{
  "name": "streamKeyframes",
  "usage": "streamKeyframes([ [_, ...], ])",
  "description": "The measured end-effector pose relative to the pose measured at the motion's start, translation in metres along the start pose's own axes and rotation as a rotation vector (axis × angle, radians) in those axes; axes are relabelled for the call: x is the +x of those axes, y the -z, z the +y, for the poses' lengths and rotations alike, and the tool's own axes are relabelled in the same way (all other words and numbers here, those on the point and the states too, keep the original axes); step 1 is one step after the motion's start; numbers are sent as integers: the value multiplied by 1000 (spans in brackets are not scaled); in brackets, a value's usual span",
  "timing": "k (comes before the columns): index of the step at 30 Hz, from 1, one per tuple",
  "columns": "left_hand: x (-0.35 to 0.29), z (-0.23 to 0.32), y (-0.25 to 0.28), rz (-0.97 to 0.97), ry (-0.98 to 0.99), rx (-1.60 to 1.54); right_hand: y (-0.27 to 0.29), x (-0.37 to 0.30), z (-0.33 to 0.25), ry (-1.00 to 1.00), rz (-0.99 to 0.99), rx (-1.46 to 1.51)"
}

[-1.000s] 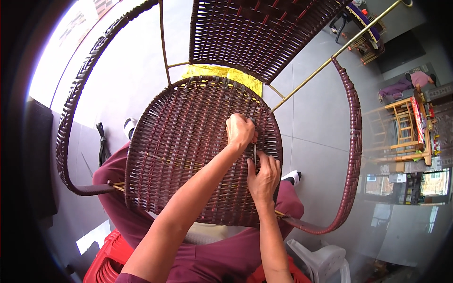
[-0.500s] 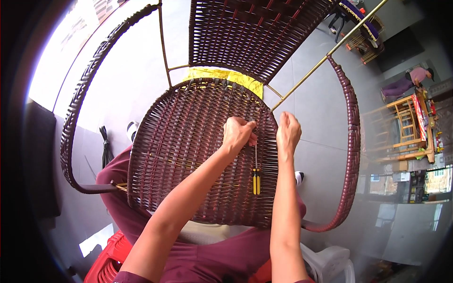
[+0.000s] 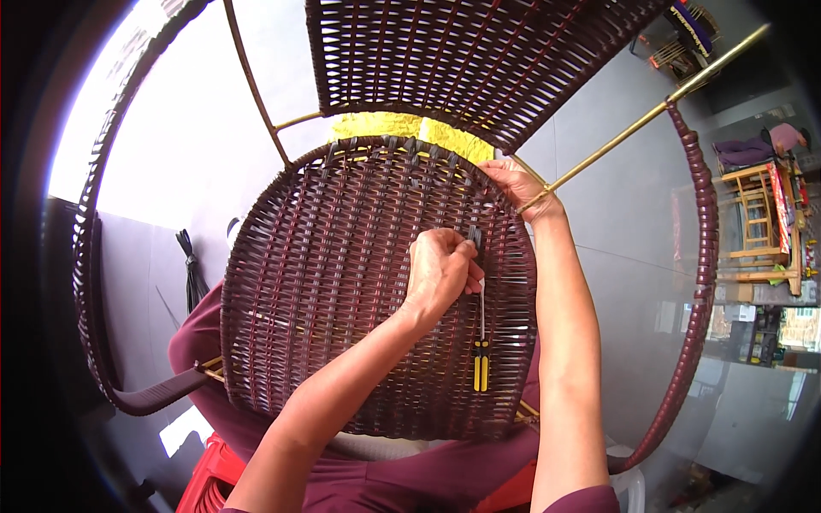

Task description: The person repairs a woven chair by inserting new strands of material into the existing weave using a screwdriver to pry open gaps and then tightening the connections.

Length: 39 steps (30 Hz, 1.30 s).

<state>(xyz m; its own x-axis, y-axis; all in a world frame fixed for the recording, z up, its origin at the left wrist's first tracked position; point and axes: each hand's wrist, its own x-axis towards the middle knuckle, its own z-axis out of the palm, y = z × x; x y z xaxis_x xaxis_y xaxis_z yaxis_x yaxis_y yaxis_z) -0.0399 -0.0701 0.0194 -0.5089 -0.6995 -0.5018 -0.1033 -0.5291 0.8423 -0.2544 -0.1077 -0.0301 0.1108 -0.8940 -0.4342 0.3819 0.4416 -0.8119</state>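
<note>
A woven chair seat (image 3: 368, 282) in dark brown and reddish strips lies over my lap. My left hand (image 3: 443, 272) is closed in a pinch over its right half. A short dark strip end (image 3: 474, 232) stands out just above those fingertips. Below them a screwdriver (image 3: 481, 368) with a yellow and black handle rests on the weave, its shaft pointing up toward my left hand. My right hand (image 3: 520, 186) reaches to the seat's far right rim, beside the brass-coloured frame rod. Its fingers are bent at the rim, and what they grip is partly hidden.
The woven backrest (image 3: 462, 60) rises beyond the seat, with yellow wrapping (image 3: 380, 126) between them. Curved armrests (image 3: 703, 239) flank both sides. A bundle of black strips (image 3: 190, 261) lies left on the floor. Another person (image 3: 761, 147) bends over a wooden frame (image 3: 757, 218) at far right.
My right hand has moved from above the seat's right edge to the far right rim beside the rod. My left hand stays pinched near the same spot. The chair appears nearer and shifted.
</note>
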Motion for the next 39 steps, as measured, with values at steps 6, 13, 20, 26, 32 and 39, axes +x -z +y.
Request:
streamKeyframes([
  [6, 3, 1, 0, -1, 16, 20, -1, -4, 10, 44, -59, 105],
  [13, 1, 4, -3, 32, -5, 75, -9, -11, 16, 109, -177, 282],
  [20, 4, 2, -1, 3, 3, 29, -17, -12, 17, 134, -135, 355],
  [26, 3, 1, -1, 15, 4, 14, -15, -11, 21, 141, -141, 426],
  [32, 4, 2, -2, 24, 10, 33, -15, -12, 16, 142, -114, 391],
  [39, 4, -1, -1, 18, -11, 33, -29, -26, 10, 133, 196, 307],
])
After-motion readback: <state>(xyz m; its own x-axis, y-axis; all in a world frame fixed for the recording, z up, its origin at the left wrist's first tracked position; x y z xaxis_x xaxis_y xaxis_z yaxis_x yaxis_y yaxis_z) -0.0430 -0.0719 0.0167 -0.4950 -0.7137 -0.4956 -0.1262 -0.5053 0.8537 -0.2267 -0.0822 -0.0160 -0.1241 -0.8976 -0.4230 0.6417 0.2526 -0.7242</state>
